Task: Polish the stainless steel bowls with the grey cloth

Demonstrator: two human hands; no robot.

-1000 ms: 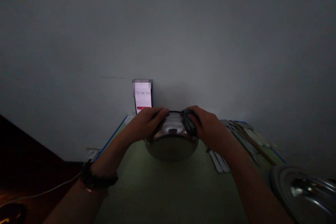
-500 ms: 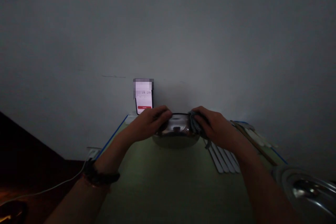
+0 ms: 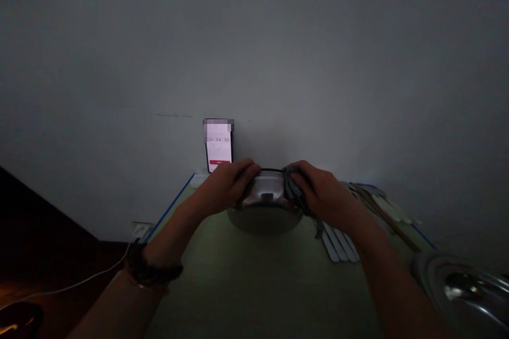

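Observation:
Above the pale green table, a shiny metal bowl (image 3: 268,188) is held between my two hands. My left hand (image 3: 234,183) is closed on the left side of its rim, thumb on top. At the right side of the rim my right hand (image 3: 314,185) is closed on a dark grey cloth (image 3: 293,189), which presses against the metal. A loose end of the cloth hangs below the right hand. The fingers behind the bowl are hidden.
Several flat pale strips (image 3: 338,243) lie on the table (image 3: 254,280) below my right wrist. A brown stick (image 3: 387,220) and pale utensils (image 3: 392,209) lie farther right. Large shiny metalware (image 3: 465,291) stands lower right. A lit phone (image 3: 219,148) leans on the wall.
The cloth in my right hand has shifted slightly and more of it hangs down. The bowl has turned or tilted a little. My left hand has hardly moved.

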